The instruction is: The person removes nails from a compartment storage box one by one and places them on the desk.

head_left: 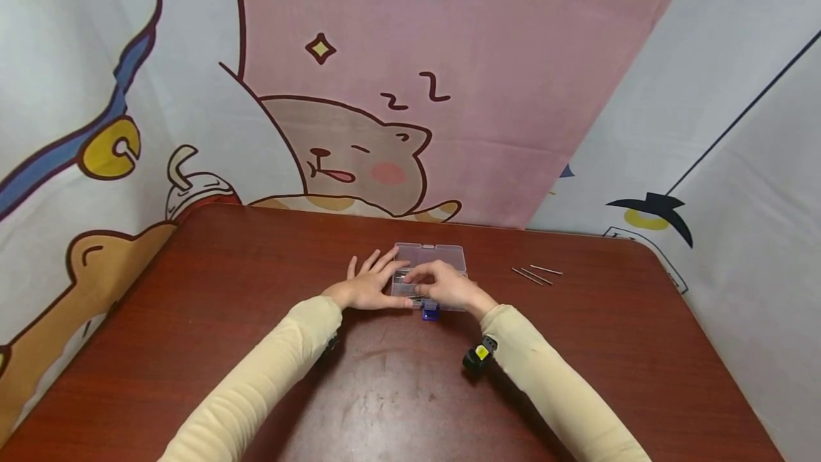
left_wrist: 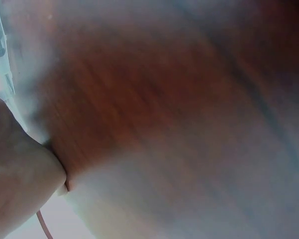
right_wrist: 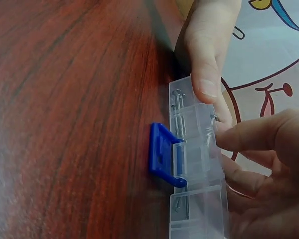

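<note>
A clear plastic compartment box [right_wrist: 201, 159] sits on the table with its lid [head_left: 442, 255] raised at the back and its blue latch [head_left: 430, 314] hanging down in front. Thin metal nails or pins [right_wrist: 179, 107] show through its wall. My left hand [head_left: 365, 291] rests against the box's left end, fingers spread, thumb along the front edge. Over the compartments, my right hand [head_left: 449, 287] reaches in with bent fingers and thumb; whether they pinch anything is hidden. Part of the left hand [left_wrist: 20, 174] and a corner of the box [left_wrist: 0, 50] appear in the left wrist view.
Several thin metal pins [head_left: 529, 276] lie loose on the brown table [head_left: 577, 348], to the right of the box. A cartoon-printed cloth [head_left: 513, 91] hangs behind the table and along its sides.
</note>
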Available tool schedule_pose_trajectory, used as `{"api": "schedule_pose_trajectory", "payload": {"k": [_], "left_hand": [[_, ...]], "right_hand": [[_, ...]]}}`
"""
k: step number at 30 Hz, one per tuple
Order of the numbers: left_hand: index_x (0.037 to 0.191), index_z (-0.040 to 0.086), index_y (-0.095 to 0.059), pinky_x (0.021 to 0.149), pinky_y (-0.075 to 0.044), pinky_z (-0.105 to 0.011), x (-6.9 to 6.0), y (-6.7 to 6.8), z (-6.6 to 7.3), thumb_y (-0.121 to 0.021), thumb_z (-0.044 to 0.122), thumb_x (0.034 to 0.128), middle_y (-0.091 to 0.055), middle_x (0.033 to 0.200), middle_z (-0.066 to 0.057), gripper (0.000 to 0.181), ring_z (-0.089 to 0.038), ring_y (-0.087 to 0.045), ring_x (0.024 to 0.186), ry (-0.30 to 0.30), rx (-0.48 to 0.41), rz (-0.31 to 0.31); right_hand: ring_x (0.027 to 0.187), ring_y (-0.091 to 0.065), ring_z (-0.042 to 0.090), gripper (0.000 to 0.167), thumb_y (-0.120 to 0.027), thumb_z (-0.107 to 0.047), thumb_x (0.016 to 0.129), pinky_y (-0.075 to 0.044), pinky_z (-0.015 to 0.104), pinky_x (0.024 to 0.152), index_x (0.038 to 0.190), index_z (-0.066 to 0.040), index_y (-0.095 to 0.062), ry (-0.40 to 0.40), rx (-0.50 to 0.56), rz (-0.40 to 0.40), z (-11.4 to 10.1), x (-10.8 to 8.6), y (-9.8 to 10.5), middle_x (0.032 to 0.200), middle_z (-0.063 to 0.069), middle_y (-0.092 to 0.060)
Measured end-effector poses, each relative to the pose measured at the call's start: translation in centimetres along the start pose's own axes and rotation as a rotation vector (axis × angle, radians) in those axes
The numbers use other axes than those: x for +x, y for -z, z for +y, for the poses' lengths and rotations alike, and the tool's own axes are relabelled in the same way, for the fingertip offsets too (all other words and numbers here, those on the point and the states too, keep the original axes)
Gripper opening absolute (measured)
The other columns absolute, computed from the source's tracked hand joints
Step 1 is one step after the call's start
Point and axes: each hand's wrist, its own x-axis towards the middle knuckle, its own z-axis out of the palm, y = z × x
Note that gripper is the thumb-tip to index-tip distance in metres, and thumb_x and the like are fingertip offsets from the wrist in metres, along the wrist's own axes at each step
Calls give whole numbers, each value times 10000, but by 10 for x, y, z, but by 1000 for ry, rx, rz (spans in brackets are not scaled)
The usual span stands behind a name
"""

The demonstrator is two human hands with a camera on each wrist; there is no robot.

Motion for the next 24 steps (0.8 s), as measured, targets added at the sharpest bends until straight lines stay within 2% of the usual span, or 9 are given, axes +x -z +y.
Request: {"api": "schedule_pose_trajectory", "payload": {"k": [6, 12, 18, 24], "left_hand": [[1528, 273, -261, 1044, 73, -666, -2, 1, 2, -548, 715, 825, 18, 1621, 4, 879, -354, 2, 1450, 5, 10, 3], [1527, 273, -268, 1044, 73, -668, -1, 2, 3, -565, 692, 832, 9, 1621, -3, 864, -357, 0, 1449, 9, 18, 0], [1530, 325, -240, 1041, 102, -652, 6, -8, -7, -510, 789, 782, 53, 1617, 52, 921, -321, 26, 1453, 9, 7, 16], [1530, 344, -241, 1033, 124, -647, 5, -9, -7, -522, 784, 777, 71, 1610, 88, 916, -305, 40, 1454, 14, -18, 23]], "right_hand": [[976, -640, 219, 200, -619, 20, 875, -497, 393, 850, 1032, -32, -731, -14, -14, 95, -1, 1, -4, 984, 70, -715], [899, -648, 188, 154, -663, 16, 850, -508, 353, 782, 957, -43, -756, -38, 26, 190, 0, 2, -8, 913, 49, -724], [899, -630, 159, 152, -683, -5, 840, -495, 320, 763, 942, -69, -775, -56, 37, 220, 0, 2, -9, 927, 29, -728], [842, -609, 139, 149, -687, -9, 835, -491, 296, 719, 942, -62, -776, -56, 53, 236, 0, 1, -6, 909, 23, -727]]}}
